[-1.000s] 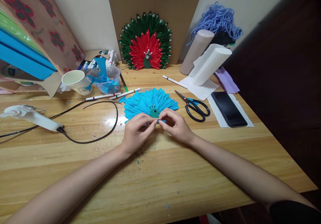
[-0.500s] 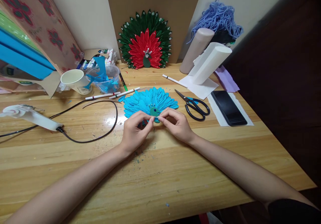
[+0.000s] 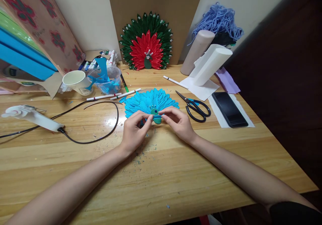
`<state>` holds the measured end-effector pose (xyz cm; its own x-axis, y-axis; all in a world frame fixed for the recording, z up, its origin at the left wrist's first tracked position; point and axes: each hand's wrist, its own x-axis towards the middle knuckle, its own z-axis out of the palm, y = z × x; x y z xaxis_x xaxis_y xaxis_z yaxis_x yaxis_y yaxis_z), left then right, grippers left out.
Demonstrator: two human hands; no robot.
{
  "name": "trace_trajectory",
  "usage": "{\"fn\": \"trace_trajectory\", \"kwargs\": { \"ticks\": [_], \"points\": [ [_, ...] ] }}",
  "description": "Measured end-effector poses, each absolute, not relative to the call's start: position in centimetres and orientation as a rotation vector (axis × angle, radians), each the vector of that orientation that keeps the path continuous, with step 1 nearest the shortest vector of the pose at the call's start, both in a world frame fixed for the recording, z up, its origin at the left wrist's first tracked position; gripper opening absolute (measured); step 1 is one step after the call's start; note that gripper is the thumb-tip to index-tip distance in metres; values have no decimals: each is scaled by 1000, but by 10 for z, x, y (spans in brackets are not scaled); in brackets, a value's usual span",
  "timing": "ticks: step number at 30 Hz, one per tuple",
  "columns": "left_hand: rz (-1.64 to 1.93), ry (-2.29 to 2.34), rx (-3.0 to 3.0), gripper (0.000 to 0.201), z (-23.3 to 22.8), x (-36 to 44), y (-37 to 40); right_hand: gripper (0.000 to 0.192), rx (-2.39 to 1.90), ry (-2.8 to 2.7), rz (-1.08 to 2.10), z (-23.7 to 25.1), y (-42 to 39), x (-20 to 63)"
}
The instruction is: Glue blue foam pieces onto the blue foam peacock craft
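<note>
At frame centre, left hand [image 3: 134,131] and right hand [image 3: 177,122] pinched the small green paper body [image 3: 156,116] against the blue paper-petal fan [image 3: 148,101], seemingly seating it; pressing evenly likely came next.

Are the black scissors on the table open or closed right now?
Closed. The black scissors lie flat on the wooden table, blades together in one point, right of the blue paper fan.

Left hand [image 3: 134,132] and right hand [image 3: 177,122] seemingly pinched, fingertips nearly meeting.
</note>
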<state>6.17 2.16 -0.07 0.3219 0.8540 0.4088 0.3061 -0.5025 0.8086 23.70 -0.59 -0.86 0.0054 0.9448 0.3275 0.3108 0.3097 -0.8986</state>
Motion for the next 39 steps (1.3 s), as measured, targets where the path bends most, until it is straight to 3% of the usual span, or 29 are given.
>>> {"fn": "trace_trajectory", "kwargs": {
  "ticks": [7, 15, 23, 29, 39],
  "points": [
    [1053, 974, 2021, 15, 2, 62, 19, 2, -1142, -1694, 500, -5, -8, 237],
    [764, 931, 1816, 45, 2, 61, 21, 9, -1034, -1835, 208, -4, -8, 239],
    [770, 948, 1806, 38, 2, 62, 23, 11, -1012, -1944, 163, -8, -11, 239],
    [761, 947, 1783, 30, 2, 63, 22, 10, -1035, -1909, 293, -7, -10, 238],
    [805, 938, 1851, 29, 1, 63, 22, 6, -1040, -1614, 825, -8, -5, 237]
  ]
}}
